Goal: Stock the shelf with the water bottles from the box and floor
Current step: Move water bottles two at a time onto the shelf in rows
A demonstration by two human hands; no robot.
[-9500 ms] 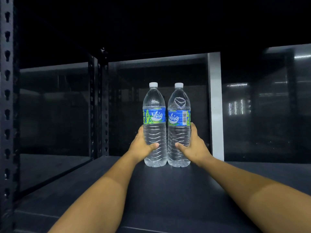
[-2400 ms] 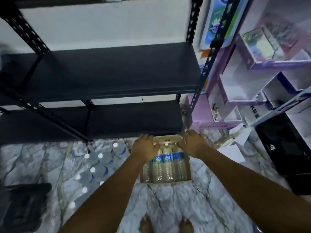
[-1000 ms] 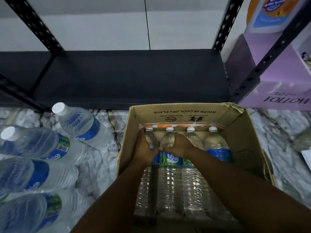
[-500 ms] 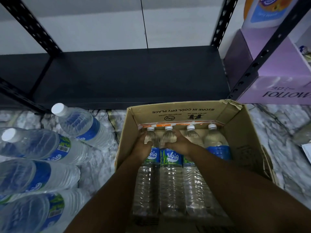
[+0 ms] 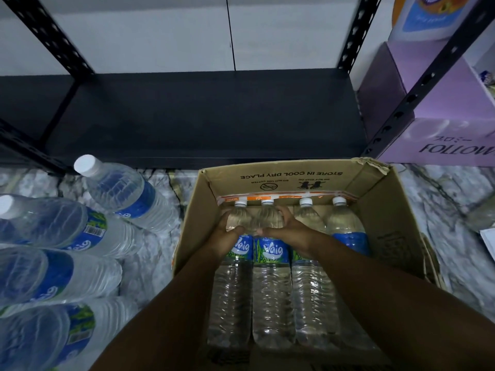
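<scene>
An open cardboard box [image 5: 388, 210] sits on the marble floor in front of the black bottom shelf [image 5: 203, 116]. Several clear water bottles with blue labels lie side by side in it, caps toward the shelf. My left hand [image 5: 225, 241] grips the shoulder of the leftmost bottle [image 5: 231, 298]. My right hand [image 5: 290, 234] grips the second bottle [image 5: 272, 295] from its right side. Two more bottles [image 5: 313, 298] lie to the right of my hands.
Several loose bottles [image 5: 123, 194] lie on the floor left of the box. Black perforated shelf posts [image 5: 417, 84] stand left and right. A purple box [image 5: 450, 140] sits to the right, and a white paper [image 5: 488, 242] lies at the right edge.
Since the two upright bottles stood on the upper shelf, I have bent down to the box. Over the last second my hands have closed round the two left bottles, which barely moved.
</scene>
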